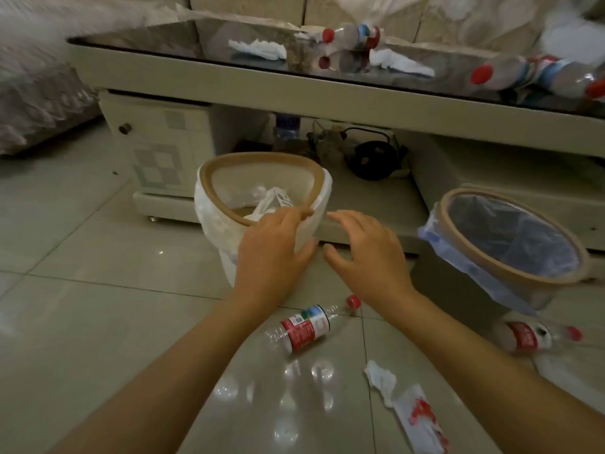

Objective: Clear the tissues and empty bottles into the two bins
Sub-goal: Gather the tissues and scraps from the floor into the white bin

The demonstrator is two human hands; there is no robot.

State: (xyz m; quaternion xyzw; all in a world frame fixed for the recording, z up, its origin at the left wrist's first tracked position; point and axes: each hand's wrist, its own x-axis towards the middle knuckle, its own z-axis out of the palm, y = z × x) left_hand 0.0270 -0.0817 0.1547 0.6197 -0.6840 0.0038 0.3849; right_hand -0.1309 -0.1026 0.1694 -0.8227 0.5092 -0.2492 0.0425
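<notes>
Head cam, looking down at floor in front of low table.

Hands: left hand (271,247) on near side of white-lined bin (262,204), fingers laid over the rim, thumb against the liner wall; touching, fingers only lightly bent, no pinch seen. Right hand (366,253) just beside it, fingers spread and relaxed, holding nothing, hovering near the bin's right side w/o clear contact.

Bins: white-lined bin stands on tile floor (82,306), brown rim, some crumpled white tissue/plastic inside. Blue-lined bin (510,237) to the right, well apart, tilted toward camera; inside looks dark, contents can't tell.

Floor items: clear bottle w/ red label (304,329) lies on its side below the hands, red cap pointing up-right. Second bottle (540,335) lies on its side near the blue-lined bin's base. Crumpled tissue (381,378) near bottom right, next to a flat white wrapper w/ red print (419,417).

Tabletop (196,44): dark, glossy. Two tissues on it, left tissue (258,49) and right tissue (399,62). Bottle w/ red cap (353,36) between them, lying down. More bottles (540,73) at far right edge, blurred, count unclear.
</notes>
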